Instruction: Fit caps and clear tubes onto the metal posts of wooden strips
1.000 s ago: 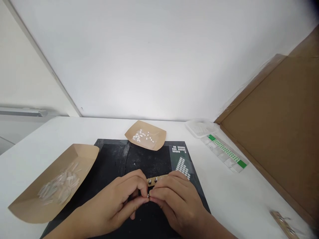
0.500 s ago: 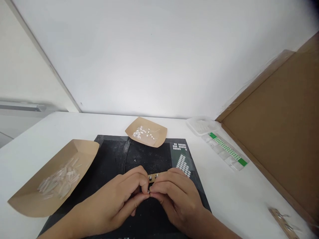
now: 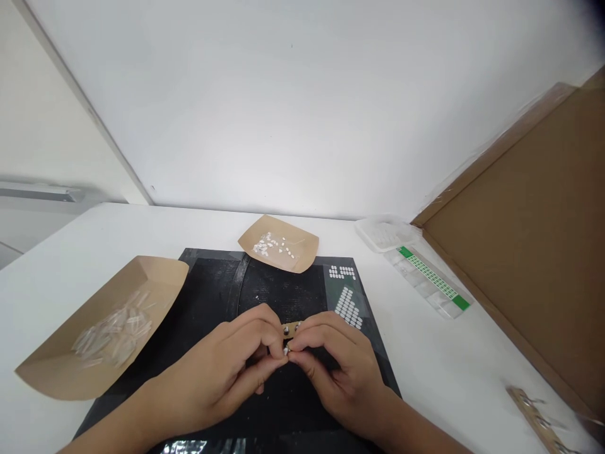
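Note:
My left hand (image 3: pixel 241 366) and my right hand (image 3: pixel 338 369) meet over the black mat (image 3: pixel 212 284), thumbs and index fingers pinched. Between the fingertips shows a small whitish piece (image 3: pixel 286 350), too small to name; both hands seem to grip it. Just beyond the fingertips lies a tan strip (image 3: pixel 292 329) with small dark and silvery parts on it, partly hidden by my right hand. White oval stickers (image 3: pixel 348 308) on a clear sheet lie on the mat beyond my right hand.
A cardboard tray (image 3: pixel 161 271) of clear plastic pieces stands left; a smaller tray (image 3: pixel 307 249) with white bits stands behind. At right are a green-labelled clear bag (image 3: pixel 435 284), a clear plastic container (image 3: pixel 385 233), a strip with metal parts (image 3: pixel 539 416) and a cardboard panel (image 3: pixel 529 221).
The view has tilted down slightly, so most things sit a little higher. My fingertips have parted slightly and more of the small whitish piece shows. A shiny patch appears at the mat's near edge.

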`<state>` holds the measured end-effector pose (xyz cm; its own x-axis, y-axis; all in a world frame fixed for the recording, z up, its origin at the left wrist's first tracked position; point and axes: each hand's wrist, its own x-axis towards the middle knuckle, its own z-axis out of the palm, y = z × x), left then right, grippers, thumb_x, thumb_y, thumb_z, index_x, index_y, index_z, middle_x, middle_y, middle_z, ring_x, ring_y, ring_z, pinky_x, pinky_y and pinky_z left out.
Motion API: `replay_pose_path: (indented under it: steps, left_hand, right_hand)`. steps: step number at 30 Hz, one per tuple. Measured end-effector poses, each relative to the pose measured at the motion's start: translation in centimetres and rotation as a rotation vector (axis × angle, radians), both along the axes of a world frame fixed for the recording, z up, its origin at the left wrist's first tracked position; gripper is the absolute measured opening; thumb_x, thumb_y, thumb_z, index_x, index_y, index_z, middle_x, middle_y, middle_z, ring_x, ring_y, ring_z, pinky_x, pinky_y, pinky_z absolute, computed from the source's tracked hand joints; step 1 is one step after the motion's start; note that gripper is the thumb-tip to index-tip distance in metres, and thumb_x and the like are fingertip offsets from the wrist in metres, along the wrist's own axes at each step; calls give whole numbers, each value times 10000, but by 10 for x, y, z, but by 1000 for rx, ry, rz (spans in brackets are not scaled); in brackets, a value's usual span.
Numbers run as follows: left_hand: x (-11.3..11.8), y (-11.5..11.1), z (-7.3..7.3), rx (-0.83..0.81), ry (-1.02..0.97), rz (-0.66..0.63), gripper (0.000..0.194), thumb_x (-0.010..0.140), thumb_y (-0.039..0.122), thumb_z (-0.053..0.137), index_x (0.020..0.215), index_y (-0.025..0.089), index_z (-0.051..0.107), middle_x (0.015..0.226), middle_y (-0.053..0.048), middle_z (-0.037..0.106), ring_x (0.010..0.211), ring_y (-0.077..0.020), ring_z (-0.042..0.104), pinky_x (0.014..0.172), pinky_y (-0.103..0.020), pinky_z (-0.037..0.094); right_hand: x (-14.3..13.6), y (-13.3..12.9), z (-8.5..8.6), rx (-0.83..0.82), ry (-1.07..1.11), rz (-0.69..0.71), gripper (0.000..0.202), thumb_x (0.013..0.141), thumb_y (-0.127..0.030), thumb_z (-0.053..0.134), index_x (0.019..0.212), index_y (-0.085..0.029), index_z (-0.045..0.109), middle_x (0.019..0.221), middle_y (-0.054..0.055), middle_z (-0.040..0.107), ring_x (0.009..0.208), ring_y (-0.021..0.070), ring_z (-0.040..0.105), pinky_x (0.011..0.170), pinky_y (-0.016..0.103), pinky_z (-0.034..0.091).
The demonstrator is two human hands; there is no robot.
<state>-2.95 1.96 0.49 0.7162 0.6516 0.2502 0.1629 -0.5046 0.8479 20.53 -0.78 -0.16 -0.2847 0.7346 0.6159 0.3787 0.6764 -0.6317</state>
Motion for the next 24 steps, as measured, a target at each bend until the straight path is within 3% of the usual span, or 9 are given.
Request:
replay_pose_path:
  steps: [6,15,24]
  left_hand:
    - [1,-1,-3,11,-66,116,147,1014,139,637,1113,237,587,1040,-22,582,630,-54,615,511,-147,498]
    - [6,-5,6,146,-108,152,189,989,97,650,1118,233,672,944,-34,645,633,-86,624,539,-167,531]
    - [5,-6,7,170,-101,138,218,977,66,637,1116,234,647,951,-33,627,632,-88,602,547,-177,524]
  right_hand:
    - [-2,-1,1,87,22,-32,106,968,-109,715,1021,-198,735,919,49,772,865,184,739,782,320,622]
    - [0,1,3,207,-19,-44,122,976,-99,704,1053,-194,707,883,41,792,822,188,754,735,355,591]
    - [0,-1,-1,217,-17,-44,145,932,-54,750,1023,-159,711,868,38,790,827,183,744,779,365,576]
